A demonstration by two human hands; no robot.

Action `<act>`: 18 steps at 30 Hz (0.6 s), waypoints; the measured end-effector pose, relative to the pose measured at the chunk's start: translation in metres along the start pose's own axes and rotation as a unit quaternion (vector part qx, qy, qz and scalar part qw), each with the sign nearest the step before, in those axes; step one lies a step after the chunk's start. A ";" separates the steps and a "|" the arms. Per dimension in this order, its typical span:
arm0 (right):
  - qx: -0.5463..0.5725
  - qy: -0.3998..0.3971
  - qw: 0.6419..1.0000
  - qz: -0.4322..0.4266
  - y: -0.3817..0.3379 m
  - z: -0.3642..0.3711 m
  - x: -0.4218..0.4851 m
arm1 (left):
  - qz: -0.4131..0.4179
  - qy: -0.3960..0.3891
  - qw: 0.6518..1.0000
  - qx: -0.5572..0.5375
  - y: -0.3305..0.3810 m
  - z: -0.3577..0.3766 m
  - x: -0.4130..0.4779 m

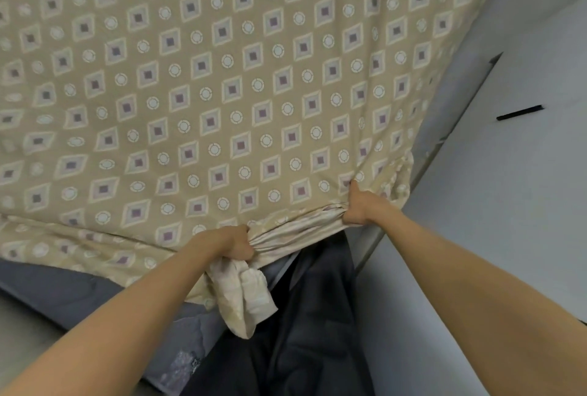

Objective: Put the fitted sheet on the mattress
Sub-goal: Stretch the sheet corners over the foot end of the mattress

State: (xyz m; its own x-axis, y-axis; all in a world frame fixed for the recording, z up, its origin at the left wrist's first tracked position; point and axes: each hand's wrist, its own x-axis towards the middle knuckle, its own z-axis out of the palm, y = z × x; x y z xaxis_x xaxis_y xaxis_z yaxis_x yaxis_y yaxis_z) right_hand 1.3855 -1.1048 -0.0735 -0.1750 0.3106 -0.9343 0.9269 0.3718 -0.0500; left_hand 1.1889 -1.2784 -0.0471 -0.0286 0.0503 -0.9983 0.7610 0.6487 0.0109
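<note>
A tan fitted sheet (241,84) with purple diamonds and white circles covers most of the mattress top. The mattress's grey side (73,294) shows bare below the sheet's near edge. My left hand (233,243) grips a bunched stretch of the sheet's hem at the near edge, with a loose pale fold hanging below it. My right hand (362,206) clutches the gathered sheet at the near right corner of the mattress. The fabric between both hands is pulled into tight pleats.
A white wardrobe or wall panel (514,173) with a black handle (519,112) stands close along the right side of the bed. Dark trousers (305,325) show below my hands. Grey floor lies at the lower left.
</note>
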 end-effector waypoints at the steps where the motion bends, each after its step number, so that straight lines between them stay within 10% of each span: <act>1: 0.017 -0.008 1.000 -0.001 0.001 0.001 0.005 | 0.004 -0.001 1.000 -0.004 0.000 -0.001 0.004; 7: -0.014 -0.077 0.997 -0.009 0.007 0.018 0.015 | 0.022 0.010 1.000 0.010 0.009 -0.005 0.003; 18: 0.012 0.115 0.993 0.007 -0.012 -0.018 -0.040 | 0.087 0.125 0.982 -0.110 0.002 -0.026 -0.048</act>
State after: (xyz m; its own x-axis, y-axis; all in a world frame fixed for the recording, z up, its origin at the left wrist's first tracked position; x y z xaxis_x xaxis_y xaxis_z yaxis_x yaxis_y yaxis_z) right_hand 1.3750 -1.1060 -0.0291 -0.2299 0.5078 -0.8302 0.9369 0.3462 -0.0477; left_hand 1.1756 -1.2599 0.0027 -0.0897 0.3416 -0.9355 0.6101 0.7613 0.2195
